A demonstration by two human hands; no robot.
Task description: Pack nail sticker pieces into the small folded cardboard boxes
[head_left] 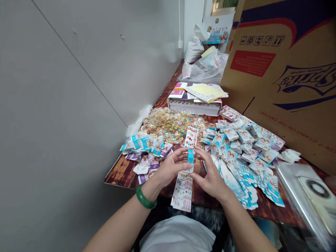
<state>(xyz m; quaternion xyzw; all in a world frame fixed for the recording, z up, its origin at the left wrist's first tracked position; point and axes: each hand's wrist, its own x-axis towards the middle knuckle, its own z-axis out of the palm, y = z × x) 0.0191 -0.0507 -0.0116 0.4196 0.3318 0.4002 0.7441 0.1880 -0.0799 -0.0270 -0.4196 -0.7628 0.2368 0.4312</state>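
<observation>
A small blue-and-white carton (190,156) is between my two hands above the table. My left hand (170,168) has its thumb and fingers closed about the carton's left side. My right hand (212,175) is at the other side, index fingertip by the carton's upper edge, thumb held well apart from the fingers. Below the hands lies a long printed sticker strip (183,191); its far part (191,135) shows beyond the carton. The near end of the strip reaches the table's front edge. A green bangle (146,198) circles my left wrist.
Small packets with colourful bits (170,122) are heaped behind my hands. Blue and purple cartons (147,145) lie left; filled-looking cartons (244,136) and flat blue ones (244,182) lie right. Beyond stands a white box (194,107). A large cardboard carton (286,87) bounds the right, a wall (78,105) the left.
</observation>
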